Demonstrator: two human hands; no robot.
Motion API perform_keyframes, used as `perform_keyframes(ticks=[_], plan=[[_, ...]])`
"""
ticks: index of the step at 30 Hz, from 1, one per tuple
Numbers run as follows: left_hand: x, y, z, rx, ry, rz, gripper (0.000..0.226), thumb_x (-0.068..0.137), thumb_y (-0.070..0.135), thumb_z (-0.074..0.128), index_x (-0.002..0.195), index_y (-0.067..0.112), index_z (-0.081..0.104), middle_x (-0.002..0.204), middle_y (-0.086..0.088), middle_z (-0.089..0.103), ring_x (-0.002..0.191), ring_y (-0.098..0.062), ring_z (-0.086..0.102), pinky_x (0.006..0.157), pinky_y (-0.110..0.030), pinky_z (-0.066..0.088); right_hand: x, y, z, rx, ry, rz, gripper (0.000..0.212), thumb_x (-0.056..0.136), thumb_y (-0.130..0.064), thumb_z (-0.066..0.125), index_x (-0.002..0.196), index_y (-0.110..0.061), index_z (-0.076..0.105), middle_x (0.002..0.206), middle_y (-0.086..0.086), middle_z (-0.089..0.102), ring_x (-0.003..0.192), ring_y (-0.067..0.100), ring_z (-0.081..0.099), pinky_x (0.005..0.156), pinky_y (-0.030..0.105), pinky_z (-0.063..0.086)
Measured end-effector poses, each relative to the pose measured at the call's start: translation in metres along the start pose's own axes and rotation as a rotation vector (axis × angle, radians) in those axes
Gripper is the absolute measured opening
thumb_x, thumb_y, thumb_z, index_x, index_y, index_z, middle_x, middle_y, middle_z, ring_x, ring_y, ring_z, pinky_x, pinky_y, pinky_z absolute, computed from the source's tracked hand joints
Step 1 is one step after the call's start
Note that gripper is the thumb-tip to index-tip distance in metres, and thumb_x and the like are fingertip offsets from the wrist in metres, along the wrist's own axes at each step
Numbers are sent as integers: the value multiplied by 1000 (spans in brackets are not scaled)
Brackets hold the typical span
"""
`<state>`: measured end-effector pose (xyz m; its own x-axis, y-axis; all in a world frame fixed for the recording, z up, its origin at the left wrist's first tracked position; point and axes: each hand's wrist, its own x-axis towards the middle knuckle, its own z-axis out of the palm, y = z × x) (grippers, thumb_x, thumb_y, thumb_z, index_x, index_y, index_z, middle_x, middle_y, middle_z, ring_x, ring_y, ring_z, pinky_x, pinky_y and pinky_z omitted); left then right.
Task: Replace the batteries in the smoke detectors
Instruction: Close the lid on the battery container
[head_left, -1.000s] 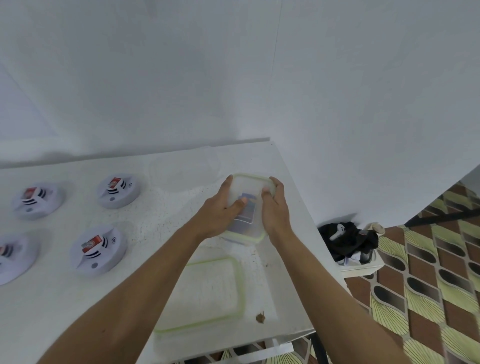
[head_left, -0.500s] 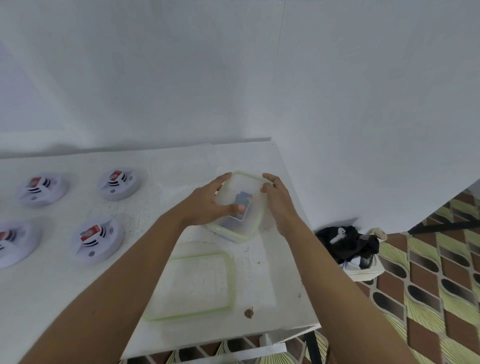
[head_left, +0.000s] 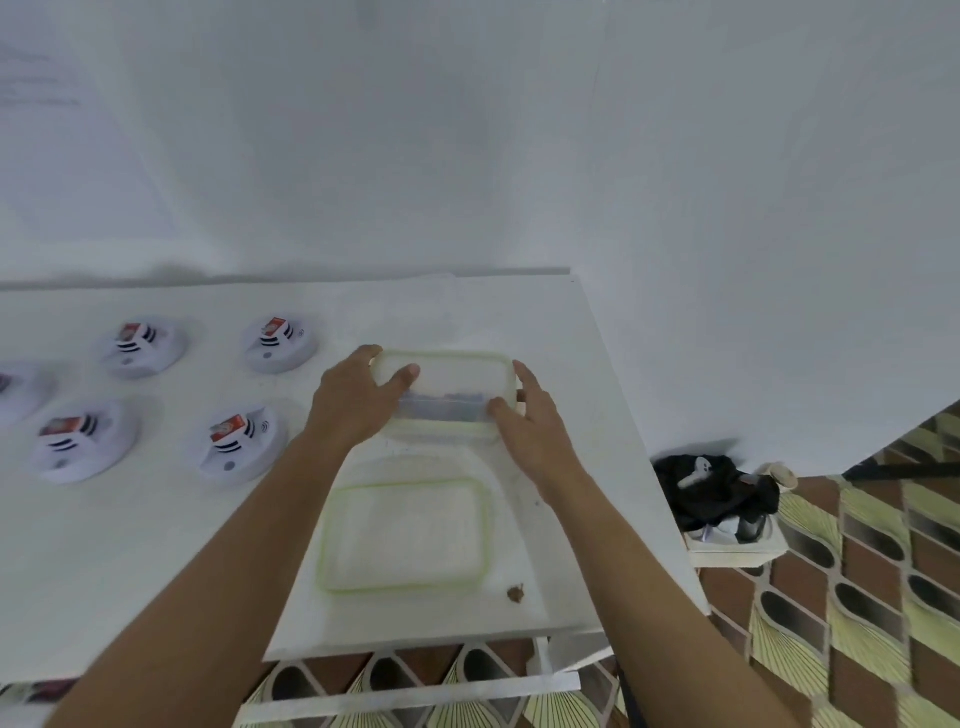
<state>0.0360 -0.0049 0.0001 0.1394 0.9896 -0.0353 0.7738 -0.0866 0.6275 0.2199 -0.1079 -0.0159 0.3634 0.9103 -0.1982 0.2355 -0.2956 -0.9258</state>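
Note:
A clear plastic container (head_left: 447, 387) with a green rim stands on the white table (head_left: 130, 561), with dark batteries showing through its front wall. My left hand (head_left: 356, 405) grips its left end, thumb on top. My right hand (head_left: 535, 421) holds its right end. A second green-rimmed container (head_left: 408, 535) lies flat just in front of it. Several white round smoke detectors lie to the left, each with a red-labelled battery on top; the nearest detector (head_left: 236, 449) sits left of my left wrist.
The table's right edge (head_left: 639, 452) runs close beside my right arm. Below it on the patterned floor stands a small white box with black items (head_left: 719, 491). White walls close off the back and right.
Both hands turned the container from end-on to lying crosswise and shifted it slightly toward the back of the table. The view tilted, bringing more detectors into sight.

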Motion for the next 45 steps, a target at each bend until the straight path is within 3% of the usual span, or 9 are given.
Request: perform_keyframes(ticks=[11,16,18,22,26,30,37,41,45], plan=[[-14,-32,-22,-15,24,-40,69,91,60,52,144,16,44,141,-9,54,125,-31,53,104,-44,44,-18,-11,31,-62,-24,-48,60,107,-35,44,161,-25,20,165,-1,26,152,16,26,123,35,22],[-23,-38,-28,-88,-7,-22,67,96,60,40,147,16,40,142,-10,53,122,-32,55,100,-49,48,-26,-13,29,22,21,34,55,108,-41,34,160,-29,22,161,-5,35,145,19,38,123,39,25],[-32,-40,-30,-109,60,5,55,100,47,41,144,14,42,134,-9,56,121,-29,54,100,-42,44,-32,-10,29,44,90,34,49,108,-42,33,155,-30,33,157,-5,40,140,21,45,121,44,30],[-62,-52,-33,-180,190,59,22,94,20,53,115,14,49,92,-6,58,90,-28,59,70,-34,40,-54,4,25,-17,215,30,27,107,-32,39,124,-23,58,127,-2,59,120,22,56,106,38,43],[-92,-78,-32,-25,-34,44,40,85,50,66,103,20,46,71,3,51,69,-19,57,57,-30,37,-78,20,27,-410,123,37,31,102,-39,48,124,-23,61,119,-4,59,114,20,57,104,41,43],[-107,-92,-32,196,-255,28,61,76,75,58,112,27,44,87,5,56,84,-16,58,65,-31,42,-91,26,39,-615,77,26,43,95,-38,61,134,-19,58,135,4,51,119,26,56,102,39,46],[-114,-93,-40,78,-249,34,39,92,34,62,124,13,57,106,-6,62,96,-22,57,80,-27,42,-101,11,49,-538,111,19,41,97,-16,57,138,-12,56,136,9,51,121,27,55,97,30,39],[-112,-95,-57,-82,-240,42,24,89,28,66,72,14,56,72,2,53,71,-22,55,67,-29,39,-112,-9,43,-408,183,6,35,90,-19,64,125,-18,62,121,2,56,103,19,55,83,35,50],[-103,-87,-81,-336,-192,53,31,89,22,69,65,13,51,60,11,52,56,-8,47,62,-25,39,-116,-34,38,-249,299,-118,29,85,-18,69,113,-23,66,113,-3,62,96,15,59,77,25,42]])
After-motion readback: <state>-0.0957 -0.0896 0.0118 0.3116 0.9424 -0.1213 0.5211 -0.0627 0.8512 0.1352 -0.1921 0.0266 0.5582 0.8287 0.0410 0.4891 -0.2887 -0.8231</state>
